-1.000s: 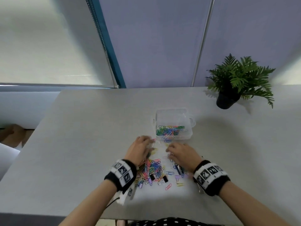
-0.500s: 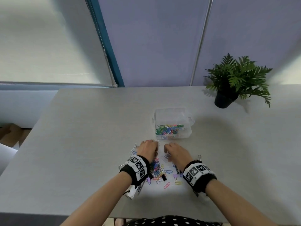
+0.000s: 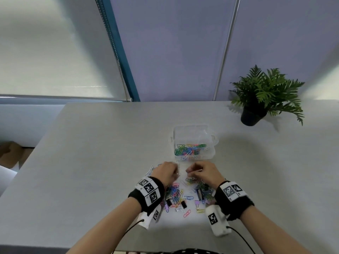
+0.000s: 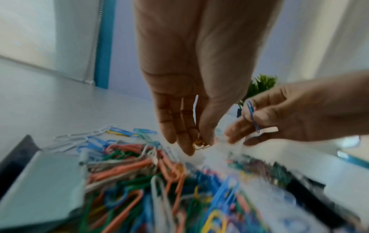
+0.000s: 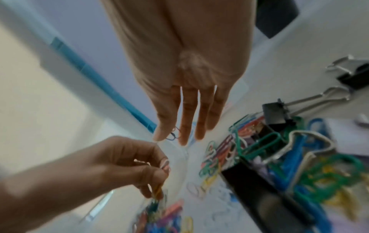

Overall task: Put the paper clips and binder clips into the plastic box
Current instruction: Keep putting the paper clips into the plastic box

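A clear plastic box (image 3: 211, 154) stands open on the table with several coloured paper clips (image 3: 189, 149) inside. Just in front of it lies a loose pile of paper clips (image 3: 176, 195) mixed with black binder clips (image 3: 200, 194). Both hands hover over the pile's far edge, close together. My left hand (image 4: 197, 145) pinches a yellow paper clip (image 4: 199, 144) between thumb and fingertips. My right hand (image 5: 171, 138) pinches a dark blue paper clip (image 5: 174, 134); the left wrist view shows this blue paper clip (image 4: 252, 115) too. More black binder clips (image 5: 276, 112) lie right of the right hand.
A potted green plant (image 3: 262, 96) stands at the table's back right. The grey table (image 3: 91, 162) ends at a wall and a window blind behind. A white sheet (image 3: 183, 222) lies under the pile near the front edge.
Both hands have drawn closer together at the far side of the pile and lifted a little. Each now pinches a single paper clip.
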